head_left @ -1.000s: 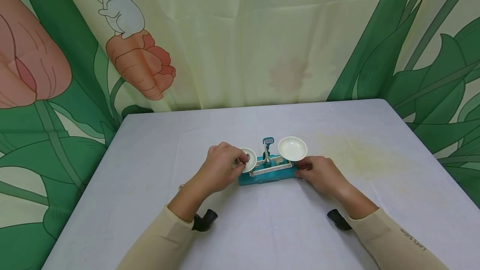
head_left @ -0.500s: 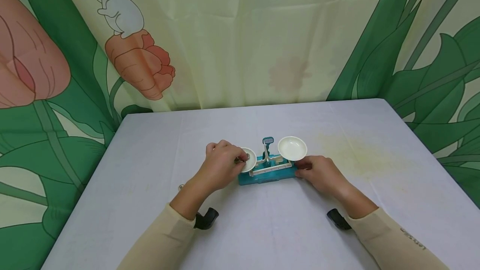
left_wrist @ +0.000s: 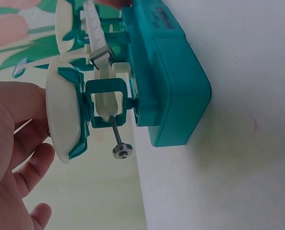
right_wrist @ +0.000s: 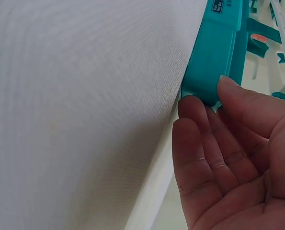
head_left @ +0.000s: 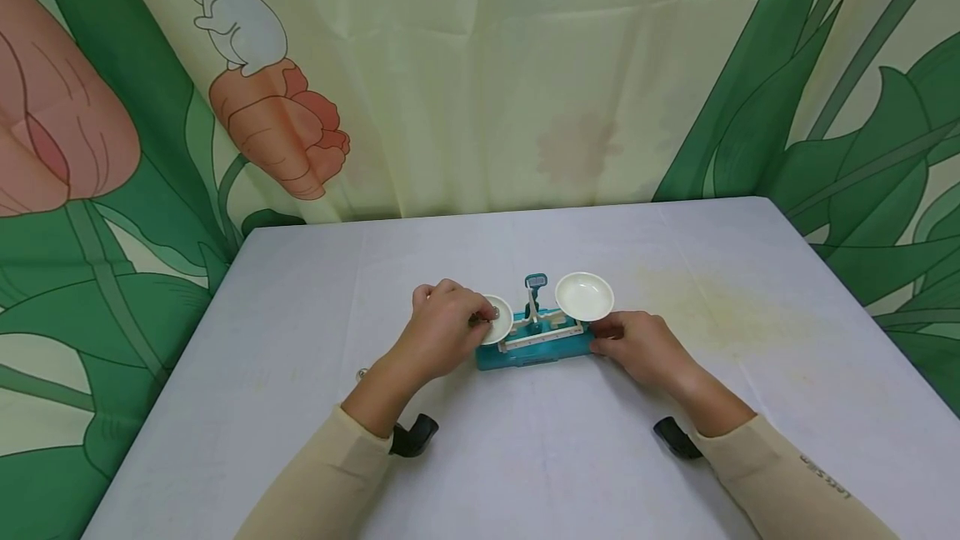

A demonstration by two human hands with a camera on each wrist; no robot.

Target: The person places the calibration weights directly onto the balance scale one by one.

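A small teal balance scale [head_left: 536, 355] with white pans stands on the table. My left hand [head_left: 442, 332] is at the left pan [head_left: 501, 330], thumb and fingertips pinched together over it. A small shiny metal ball [head_left: 496, 312] shows at those fingertips; the fingers partly hide it. From the left wrist view, the pan [left_wrist: 63, 112] is seen side-on, with the fingers reaching behind its rim. The right pan [head_left: 585, 297] sits higher and holds nothing. My right hand [head_left: 637, 346] grips the right end of the scale's base [right_wrist: 209, 72], its thumb against the teal plastic.
Beside my left wrist, another shiny round metal piece [head_left: 362, 373] lies on the table, partly hidden. A white cloth [head_left: 540, 457] covers the table. A printed curtain [head_left: 487, 90] hangs behind the far edge. A threaded adjusting knob [left_wrist: 122, 151] juts from the scale's beam.
My left hand has hardly shifted, staying over the left pan with its fingers at the same spot. The right hand and the scale have stayed still.
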